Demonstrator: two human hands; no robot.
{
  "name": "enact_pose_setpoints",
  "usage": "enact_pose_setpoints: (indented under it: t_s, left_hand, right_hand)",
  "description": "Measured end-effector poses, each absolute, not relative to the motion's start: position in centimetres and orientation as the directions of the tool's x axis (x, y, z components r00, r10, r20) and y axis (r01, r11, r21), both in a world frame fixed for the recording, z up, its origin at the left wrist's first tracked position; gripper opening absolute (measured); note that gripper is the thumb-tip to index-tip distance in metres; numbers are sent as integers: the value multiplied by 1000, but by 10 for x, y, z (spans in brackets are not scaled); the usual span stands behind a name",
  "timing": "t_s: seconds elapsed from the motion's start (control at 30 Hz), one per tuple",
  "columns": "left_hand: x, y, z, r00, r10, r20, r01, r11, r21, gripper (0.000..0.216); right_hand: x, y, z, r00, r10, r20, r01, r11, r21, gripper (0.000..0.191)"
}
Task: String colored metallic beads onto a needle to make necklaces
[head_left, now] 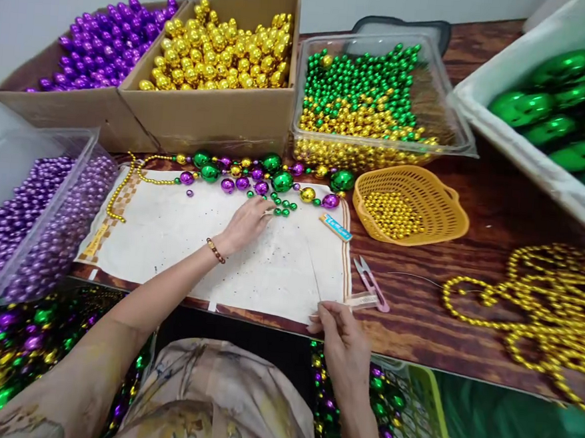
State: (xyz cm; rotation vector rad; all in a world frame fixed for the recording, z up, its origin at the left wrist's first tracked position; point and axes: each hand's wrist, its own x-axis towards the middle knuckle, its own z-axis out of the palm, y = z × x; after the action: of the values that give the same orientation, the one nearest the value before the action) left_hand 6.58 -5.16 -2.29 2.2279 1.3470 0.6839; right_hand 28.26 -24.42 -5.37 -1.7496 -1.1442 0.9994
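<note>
My left hand (249, 223) reaches over the white cloth (210, 253), its fingers drawn together at a small group of green beads (286, 208). What its fingertips hold, if anything, is hidden. Near the cloth's front right corner, my right hand (343, 336) pinches a long thin needle (315, 270) that points up and away from me. Along the back of the cloth lie strung green, purple and gold beads (240, 172) of mixed sizes, with a strand of small gold beads (155, 181) at the left. One loose purple bead (189, 193) lies in front of them.
Pink-handled thread snips (375, 288) and a blue packet (336, 227) lie at right, before an orange basket (447, 220) of gold beads. Bead-filled cardboard boxes (204, 123), clear tubs (378, 145) and a white foam box (503, 134) surround the cloth. Gold bead strands (552, 304) heap far right.
</note>
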Motion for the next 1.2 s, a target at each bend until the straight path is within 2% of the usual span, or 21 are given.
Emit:
enact_pose_setpoints:
  t_s: [0.17,0.3,0.37,0.43,0.5,0.57,0.63,0.73,0.9,1.2]
  left_hand:
    - [82,-43,-37,399,905,148,779,-420,465,28]
    - [87,-41,-40,375,916,140,790,-395,469,22]
    - [87,-39,-40,349,925,148,758,-371,536,19]
    - [85,-38,-36,282,950,138,659,-296,691,15]
    - [82,-40,-30,213,976,37,420,-126,899,10]
    - [77,-46,-21,239,962,-132,74,117,990,13]
    - [71,-55,-11,328,912,-244,-211,323,923,21]
    - [64,-68,1,392,872,-293,-411,451,792,24]
    - [62,-78,7,366,869,-334,-499,486,718,18]
    - [61,-84,7,335,878,-341,-531,475,701,19]
  right_hand:
    - [277,-247,-57,288,938,-193,243,-267,-933,31]
    - [273,-245,-55,250,951,-181,238,-242,-941,32]
    - [270,-243,-54,235,956,-173,245,-231,-942,33]
    - [266,-240,-52,234,960,-153,258,-213,-942,32]
    - [261,-236,-49,243,964,-112,254,-174,-951,32]
    - [256,-231,-45,251,966,-69,225,-127,-966,31]
    - [251,-227,-40,256,966,-36,194,-88,-977,30]
    - [246,-224,-31,253,967,-2,181,-49,-982,27]
    - [241,-226,-22,211,977,25,203,-19,-979,24]
    - [237,-225,-24,199,980,24,250,-27,-968,26]
